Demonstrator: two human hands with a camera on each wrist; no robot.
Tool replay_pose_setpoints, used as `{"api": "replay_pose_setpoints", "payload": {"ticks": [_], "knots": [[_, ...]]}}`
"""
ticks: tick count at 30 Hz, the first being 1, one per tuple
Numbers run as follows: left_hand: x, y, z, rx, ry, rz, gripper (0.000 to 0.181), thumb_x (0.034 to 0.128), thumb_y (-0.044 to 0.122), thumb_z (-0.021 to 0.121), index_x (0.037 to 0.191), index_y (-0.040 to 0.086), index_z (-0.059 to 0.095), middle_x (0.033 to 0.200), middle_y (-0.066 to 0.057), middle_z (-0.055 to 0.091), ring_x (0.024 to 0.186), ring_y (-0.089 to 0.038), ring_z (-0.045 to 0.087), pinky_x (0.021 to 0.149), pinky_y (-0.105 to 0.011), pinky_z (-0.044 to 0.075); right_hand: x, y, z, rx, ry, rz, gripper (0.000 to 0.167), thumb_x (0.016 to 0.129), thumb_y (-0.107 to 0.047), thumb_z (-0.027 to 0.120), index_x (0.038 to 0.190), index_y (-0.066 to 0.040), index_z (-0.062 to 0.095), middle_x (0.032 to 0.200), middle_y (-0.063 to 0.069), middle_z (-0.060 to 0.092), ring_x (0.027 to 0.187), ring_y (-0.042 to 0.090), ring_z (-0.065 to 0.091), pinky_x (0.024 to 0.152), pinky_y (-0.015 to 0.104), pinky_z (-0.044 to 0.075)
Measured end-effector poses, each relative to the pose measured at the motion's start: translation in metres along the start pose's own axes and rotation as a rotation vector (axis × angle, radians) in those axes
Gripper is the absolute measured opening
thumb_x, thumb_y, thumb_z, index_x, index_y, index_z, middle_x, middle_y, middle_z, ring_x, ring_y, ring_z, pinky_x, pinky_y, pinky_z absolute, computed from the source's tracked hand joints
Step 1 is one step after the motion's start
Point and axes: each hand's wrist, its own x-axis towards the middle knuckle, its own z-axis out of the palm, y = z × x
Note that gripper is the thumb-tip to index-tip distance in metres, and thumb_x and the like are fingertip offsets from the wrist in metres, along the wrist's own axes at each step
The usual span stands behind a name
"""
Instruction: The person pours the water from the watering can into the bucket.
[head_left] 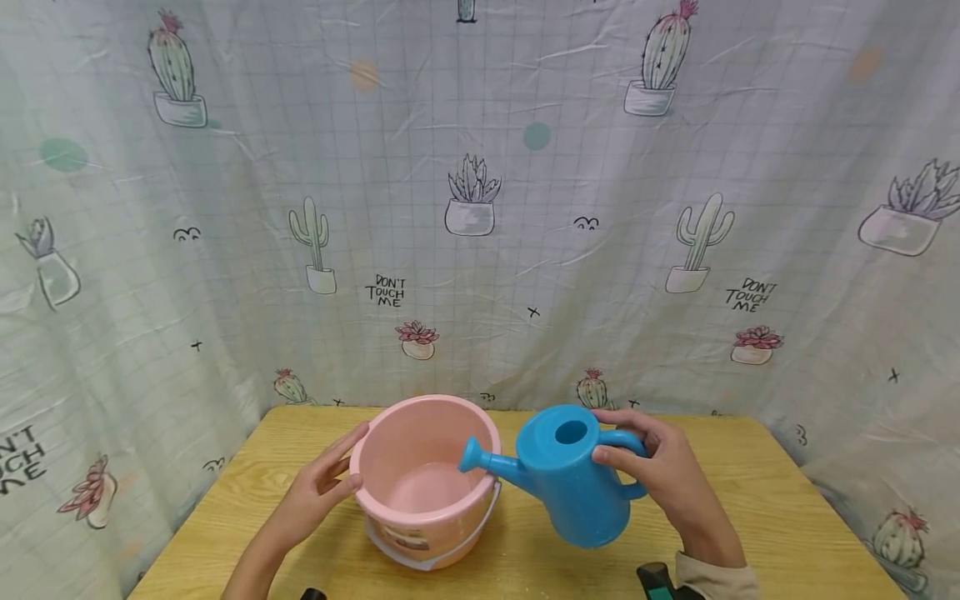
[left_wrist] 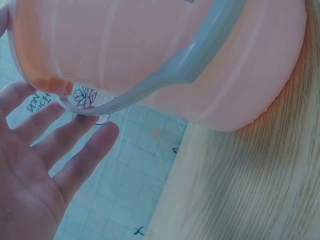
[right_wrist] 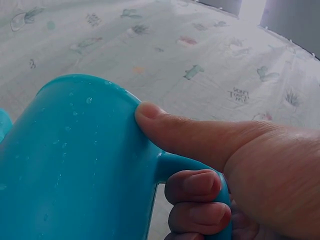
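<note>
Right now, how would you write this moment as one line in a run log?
right hand: grips blue watering can by handle; left hand: touches pink bucket; spout: tip over bucket opening; droplets: on can

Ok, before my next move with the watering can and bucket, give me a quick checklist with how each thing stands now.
1. Right hand gripping the watering can by its handle: ok.
2. Spout pointing at the bucket, its tip appearing over the opening: ok.
3. Bucket standing upright on the table: ok.
4. Left hand at the bucket's rim, on the side away from the can: ok.
5. Can dry outside: not ok, drops cling to it.
6. Water inside the can: cannot tell, the top hole shows only dark.
</note>
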Motion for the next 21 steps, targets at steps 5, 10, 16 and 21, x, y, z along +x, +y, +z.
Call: {"api": "replay_pose_setpoints", "payload": {"ticks": [5, 10, 16, 21], "knots": [[0.0004, -0.0004, 0.0003, -0.004, 0.002, -0.004, 0.061, 0.0981, -0.001, 0.050, 0.154, 0.007, 0.026, 0.160, -0.018, 0.019, 0.128, 0.005, 0.047, 0.090, -0.021, 0.053, -0.0002, 0.0002, -0.0001, -0.001, 0.004, 0.003, 0.046, 0.088, -0.014, 0.071, 0.131, -0.003, 0.059, 0.103, -0.009, 0.070, 0.094, 0.011, 0.067, 0.085, 0.039, 0.051], [0.0000, 0.0011, 0.0015, 0.008, 0.012, -0.006, 0.061, 0.0976, -0.002, 0.050, 0.153, 0.007, 0.027, 0.160, -0.015, 0.022, 0.128, 0.004, 0.047, 0.091, -0.021, 0.053, -0.0010, -0.0007, 0.0001, -0.003, 0.005, 0.013, 0.046, 0.088, -0.016, 0.071, 0.131, -0.004, 0.059, 0.103, -0.005, 0.070, 0.094, 0.012, 0.067, 0.084, 0.038, 0.051], [0.0004, 0.0034, 0.0009, 0.001, 0.011, -0.006, 0.061, 0.0977, -0.003, 0.049, 0.153, 0.007, 0.027, 0.160, -0.019, 0.021, 0.129, 0.004, 0.047, 0.091, -0.020, 0.052, -0.0013, -0.0023, 0.0005, -0.002, 0.003, 0.012, 0.046, 0.088, -0.016, 0.071, 0.131, -0.004, 0.059, 0.104, -0.005, 0.070, 0.094, 0.012, 0.066, 0.085, 0.038, 0.051], [-0.0007, 0.0041, 0.0007, 0.003, 0.007, -0.001, 0.060, 0.0978, -0.004, 0.048, 0.153, 0.006, 0.027, 0.158, -0.024, 0.019, 0.129, 0.003, 0.047, 0.092, -0.019, 0.052, -0.0015, -0.0021, 0.0016, 0.006, 0.003, 0.015, 0.046, 0.088, -0.016, 0.072, 0.131, -0.005, 0.060, 0.106, -0.006, 0.070, 0.096, 0.012, 0.067, 0.085, 0.039, 0.051]]}}
